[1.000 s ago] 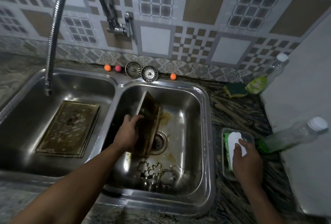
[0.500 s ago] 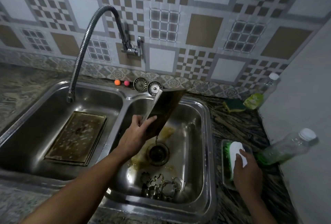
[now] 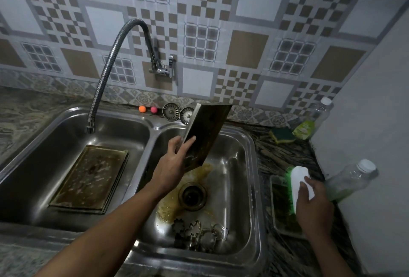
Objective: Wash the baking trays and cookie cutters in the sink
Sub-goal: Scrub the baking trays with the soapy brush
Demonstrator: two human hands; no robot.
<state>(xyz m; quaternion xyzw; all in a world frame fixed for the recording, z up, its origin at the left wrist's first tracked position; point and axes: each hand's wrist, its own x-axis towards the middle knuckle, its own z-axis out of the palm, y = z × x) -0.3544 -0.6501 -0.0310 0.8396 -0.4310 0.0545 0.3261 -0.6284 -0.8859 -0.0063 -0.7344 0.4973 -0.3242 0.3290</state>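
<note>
My left hand [image 3: 174, 161] grips a greasy dark baking tray [image 3: 207, 135] by its left edge, held tilted up over the right basin of the double sink [image 3: 254, 188]. A second dirty tray [image 3: 88, 179] lies flat in the left basin. Several metal cookie cutters [image 3: 199, 234] sit at the front of the right basin, near brown greasy residue around the drain [image 3: 192, 196]. My right hand [image 3: 313, 205] grips a white scrubbing brush with green bristles [image 3: 297, 181] just above a small tray [image 3: 281, 214] on the counter.
A flexible faucet [image 3: 106, 70] hangs over the left basin. Two strainer plugs [image 3: 179, 112] and small coloured balls [image 3: 147, 109] line the back rim. A sponge [image 3: 283, 135] and two plastic bottles [image 3: 349, 181] sit on the right counter beside a white wall.
My left hand raised the tray from the right basin's floor up above the sink. My right hand lifted the brush slightly off its small tray. The view tilted upward.
</note>
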